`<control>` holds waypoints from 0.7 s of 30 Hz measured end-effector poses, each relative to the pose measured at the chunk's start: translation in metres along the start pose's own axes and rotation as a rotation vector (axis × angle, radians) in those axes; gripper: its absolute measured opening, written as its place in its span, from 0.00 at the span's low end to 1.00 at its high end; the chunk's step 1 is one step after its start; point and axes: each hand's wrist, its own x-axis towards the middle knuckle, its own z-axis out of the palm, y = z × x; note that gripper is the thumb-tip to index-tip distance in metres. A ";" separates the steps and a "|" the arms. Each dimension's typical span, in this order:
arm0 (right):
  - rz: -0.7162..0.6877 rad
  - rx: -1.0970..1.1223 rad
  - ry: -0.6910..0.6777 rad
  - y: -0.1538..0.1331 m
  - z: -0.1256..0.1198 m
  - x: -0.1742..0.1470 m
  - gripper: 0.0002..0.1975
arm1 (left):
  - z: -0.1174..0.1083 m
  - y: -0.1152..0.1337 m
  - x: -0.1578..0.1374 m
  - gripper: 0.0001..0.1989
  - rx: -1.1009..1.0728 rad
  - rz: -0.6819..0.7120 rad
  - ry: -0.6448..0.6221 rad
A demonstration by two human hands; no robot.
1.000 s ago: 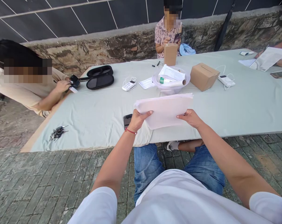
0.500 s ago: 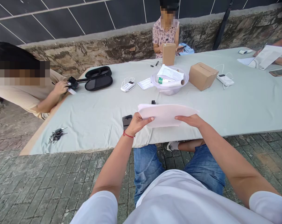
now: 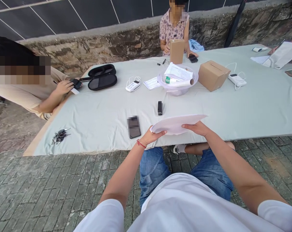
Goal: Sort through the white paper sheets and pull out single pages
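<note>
Between my two hands is a stack of white paper sheets (image 3: 176, 124), held above the table's near edge and slightly bowed. My left hand (image 3: 152, 135), with a red string bracelet at the wrist, grips the left end, thumb on top. At the right end my right hand (image 3: 196, 128) pinches the sheets, its thumb on top and its other fingers hidden beneath. A dark smartphone (image 3: 134, 127) lies just left of my left hand. Beyond the paper is a small black device (image 3: 160, 108), lying on the cloth.
Farther back on the covered table (image 3: 107, 112) stand a plastic bowl (image 3: 177, 91) of papers, a cardboard box (image 3: 212, 75), an upright box (image 3: 177, 51) and white corded devices (image 3: 133, 85). Keys (image 3: 60, 136) and a black case (image 3: 102, 82) lie left. Other people sit around the table.
The paper stack has come down and toward me, tilting flatter, and my left hand has shifted right. The black device and the smartphone are now uncovered. The person opposite has lowered a phone to the table.
</note>
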 end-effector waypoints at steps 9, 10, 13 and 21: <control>0.238 -0.079 -0.069 0.021 -0.010 -0.021 0.25 | 0.014 -0.011 -0.003 0.27 -0.538 -0.127 0.249; 0.271 -0.089 -0.069 0.027 -0.011 -0.028 0.24 | 0.016 -0.013 -0.005 0.28 -0.575 -0.177 0.216; 0.364 -0.054 -0.096 0.046 -0.010 -0.054 0.22 | 0.020 -0.025 -0.011 0.26 -0.606 -0.287 0.128; 0.453 0.074 -0.109 0.067 0.015 -0.101 0.23 | 0.033 -0.065 -0.005 0.27 -0.880 -0.421 0.248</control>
